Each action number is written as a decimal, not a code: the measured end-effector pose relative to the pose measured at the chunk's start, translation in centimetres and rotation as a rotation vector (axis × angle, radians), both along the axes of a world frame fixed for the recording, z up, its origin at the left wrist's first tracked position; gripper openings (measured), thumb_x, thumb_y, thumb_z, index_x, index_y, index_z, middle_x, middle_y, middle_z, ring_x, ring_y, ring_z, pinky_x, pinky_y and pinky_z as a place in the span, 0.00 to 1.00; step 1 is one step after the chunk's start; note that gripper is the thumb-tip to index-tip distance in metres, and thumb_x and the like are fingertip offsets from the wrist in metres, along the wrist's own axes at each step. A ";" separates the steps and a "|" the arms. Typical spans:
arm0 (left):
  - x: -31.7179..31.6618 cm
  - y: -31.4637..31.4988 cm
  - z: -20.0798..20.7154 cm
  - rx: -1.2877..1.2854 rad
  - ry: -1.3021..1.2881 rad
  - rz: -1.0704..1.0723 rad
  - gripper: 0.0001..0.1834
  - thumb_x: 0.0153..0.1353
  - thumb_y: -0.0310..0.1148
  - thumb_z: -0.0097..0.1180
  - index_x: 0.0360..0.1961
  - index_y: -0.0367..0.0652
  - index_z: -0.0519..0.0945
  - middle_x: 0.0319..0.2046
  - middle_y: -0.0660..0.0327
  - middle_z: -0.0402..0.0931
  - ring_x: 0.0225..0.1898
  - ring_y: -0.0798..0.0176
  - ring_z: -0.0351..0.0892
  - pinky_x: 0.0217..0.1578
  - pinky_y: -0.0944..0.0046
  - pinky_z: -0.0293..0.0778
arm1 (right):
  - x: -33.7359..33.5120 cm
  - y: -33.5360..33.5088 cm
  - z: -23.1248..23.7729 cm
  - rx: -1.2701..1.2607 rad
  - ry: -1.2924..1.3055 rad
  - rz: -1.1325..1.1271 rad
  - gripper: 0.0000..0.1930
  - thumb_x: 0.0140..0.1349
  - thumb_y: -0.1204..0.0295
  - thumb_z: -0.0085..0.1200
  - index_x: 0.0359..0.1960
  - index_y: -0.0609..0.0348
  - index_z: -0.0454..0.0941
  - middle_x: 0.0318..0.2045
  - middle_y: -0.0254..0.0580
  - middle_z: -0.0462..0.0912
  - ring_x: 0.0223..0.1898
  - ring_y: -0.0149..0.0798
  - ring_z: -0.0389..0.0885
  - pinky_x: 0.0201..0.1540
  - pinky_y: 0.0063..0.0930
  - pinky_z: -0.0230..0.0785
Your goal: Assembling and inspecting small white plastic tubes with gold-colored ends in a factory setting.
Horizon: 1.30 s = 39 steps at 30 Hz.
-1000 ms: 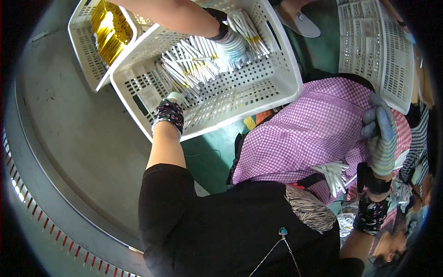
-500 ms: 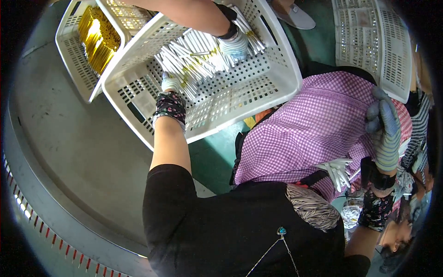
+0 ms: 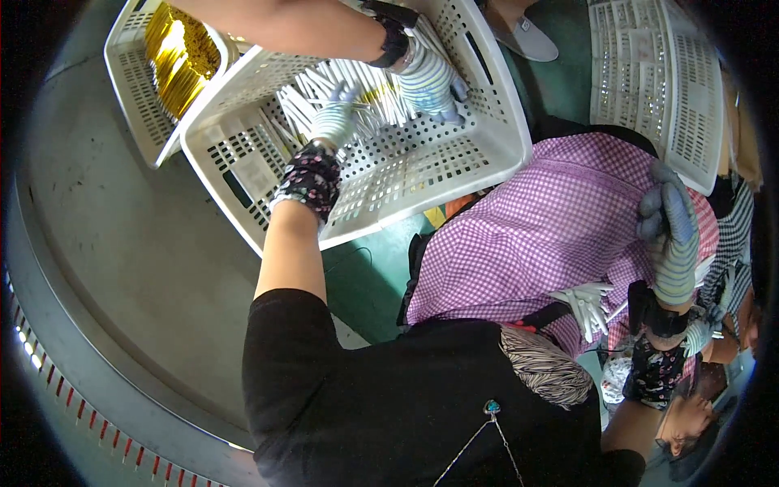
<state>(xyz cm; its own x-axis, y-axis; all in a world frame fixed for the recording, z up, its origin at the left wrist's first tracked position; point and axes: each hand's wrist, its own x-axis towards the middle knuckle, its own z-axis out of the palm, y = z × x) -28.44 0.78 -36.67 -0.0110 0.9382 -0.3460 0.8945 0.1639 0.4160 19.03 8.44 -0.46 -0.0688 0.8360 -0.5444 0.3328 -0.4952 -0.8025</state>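
Observation:
My left hand (image 3: 334, 122), in a striped knit glove below a dark floral sleeve cuff, reaches into a white perforated plastic basket (image 3: 422, 174). Its fingers are apart and lie over a pile of thin white sticks (image 3: 377, 105). A finger's grip on any stick does not show. Far to the right my right hand (image 3: 673, 231), gloved alike, is raised beside a purple gingham cloth (image 3: 527, 219). Its fingers are partly bent and separated, with nothing visible in them. Another person's gloved hand (image 3: 428, 85) comes into the basket from the far side, over the sticks' right end.
A second white basket (image 3: 130, 81) at the far left holds shiny gold sticks (image 3: 177, 61). Stacked white baskets (image 3: 653, 81) stand at the far right. More white sticks (image 3: 590, 307) fan out near the gingham cloth. A grey curved surface (image 3: 122, 268) extends on the left.
My left hand has moved right and slightly farther, from the pile's left edge onto the sticks. The other person's hand has shifted right, its fingers now spread. My right hand has barely moved.

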 end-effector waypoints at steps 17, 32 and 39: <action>-3.5 -8.0 3.2 -0.140 0.322 -0.116 0.19 0.68 0.37 0.44 0.60 0.52 0.73 0.63 0.50 0.67 0.52 0.46 0.78 0.55 0.53 0.73 | 0.3 -0.2 -1.0 0.008 0.025 0.024 0.25 0.71 0.58 0.48 0.59 0.67 0.71 0.26 0.31 0.76 0.22 0.21 0.70 0.26 0.13 0.64; -7.7 -10.0 -5.5 -0.732 -0.203 0.969 0.37 0.65 0.52 0.49 0.69 0.43 0.61 0.66 0.47 0.64 0.64 0.49 0.65 0.65 0.59 0.61 | 0.0 -0.1 -1.1 0.004 -0.001 0.025 0.28 0.69 0.55 0.49 0.59 0.68 0.70 0.25 0.31 0.75 0.20 0.21 0.68 0.24 0.13 0.60; -2.6 1.4 1.0 0.284 0.083 0.249 0.20 0.61 0.35 0.55 0.55 0.47 0.77 0.58 0.46 0.72 0.58 0.43 0.73 0.56 0.51 0.72 | -1.0 0.2 0.3 -0.020 -0.001 0.000 0.28 0.68 0.54 0.50 0.57 0.68 0.71 0.24 0.31 0.76 0.19 0.22 0.69 0.23 0.13 0.60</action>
<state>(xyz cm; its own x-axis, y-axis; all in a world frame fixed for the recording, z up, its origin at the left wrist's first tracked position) -31.04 2.16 -35.65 -0.2679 0.9615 -0.0608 0.8742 0.2691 0.4043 18.06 8.64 -0.20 -0.0680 0.8251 -0.5609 0.3339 -0.5109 -0.7921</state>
